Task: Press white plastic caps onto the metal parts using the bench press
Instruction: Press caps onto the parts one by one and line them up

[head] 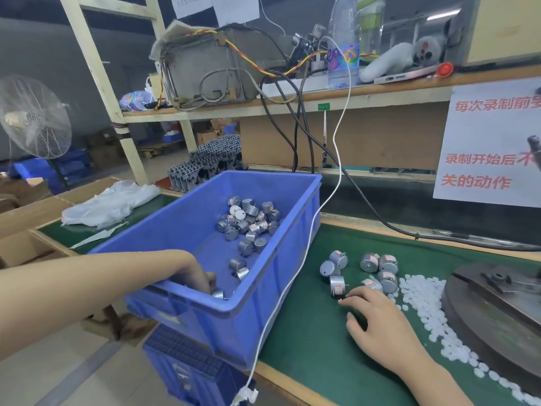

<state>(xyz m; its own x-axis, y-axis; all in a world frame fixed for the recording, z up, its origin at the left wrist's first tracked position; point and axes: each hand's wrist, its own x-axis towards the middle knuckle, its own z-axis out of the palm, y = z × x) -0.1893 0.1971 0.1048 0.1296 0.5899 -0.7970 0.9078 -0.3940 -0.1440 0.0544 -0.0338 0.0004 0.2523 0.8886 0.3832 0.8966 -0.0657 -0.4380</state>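
Observation:
A blue plastic bin point(295, 206) sits tilted over the bench's left front edge with several round metal parts point(248, 221) inside. My left hand point(196, 273) reaches over the near rim into the bin, its curled fingers gripping a metal part point(218, 294). Several more metal parts point(363, 269) lie on the green mat to the bin's right. My right hand point(377, 320) rests on the mat just below them, fingertips touching the nearest part point(338, 285). White plastic caps point(424, 306) lie in a long heap beside the press base point(491, 306) at the right.
A white cable point(322, 206) hangs down across the bin's right wall and over the bench edge. Black cables run along the back of the green mat point(316, 341). White cloth point(108, 203) lies at the left. A second blue crate point(187, 367) stands below the bench.

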